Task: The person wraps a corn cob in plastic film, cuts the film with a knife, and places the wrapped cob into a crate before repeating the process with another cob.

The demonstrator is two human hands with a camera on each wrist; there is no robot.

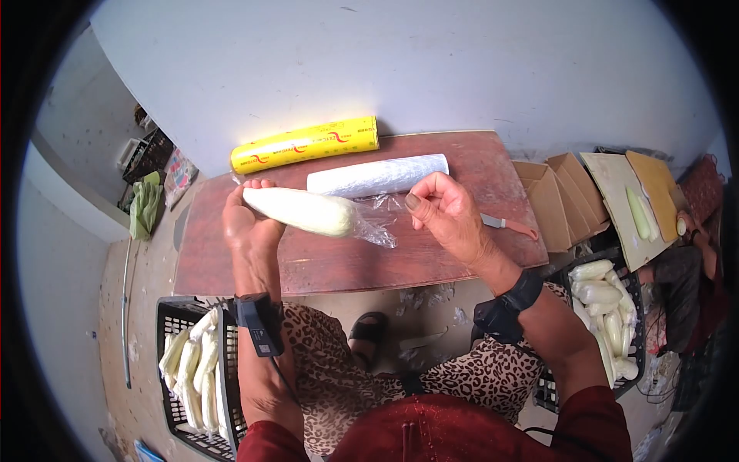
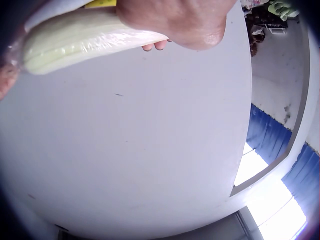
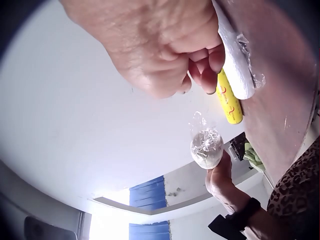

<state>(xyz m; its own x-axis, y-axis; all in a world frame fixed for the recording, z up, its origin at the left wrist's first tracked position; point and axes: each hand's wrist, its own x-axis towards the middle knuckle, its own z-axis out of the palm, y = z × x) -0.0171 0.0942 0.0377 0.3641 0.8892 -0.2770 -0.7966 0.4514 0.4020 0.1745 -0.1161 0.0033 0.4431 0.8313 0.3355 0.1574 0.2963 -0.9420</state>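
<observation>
My left hand grips the blunt end of a pale, peeled vegetable wrapped in cling film and holds it level above the brown table. A loose tail of film trails from its right end. My right hand hovers just right of that tail with the fingers curled in; no film shows between them. In the left wrist view the left hand clasps the vegetable. In the right wrist view the right hand is curled, with the vegetable's wrapped end beyond it.
A cling film roll and a yellow film box lie at the table's far side, a knife at its right edge. Black crates of the same vegetables stand left and right. Cardboard boxes and another person are further right.
</observation>
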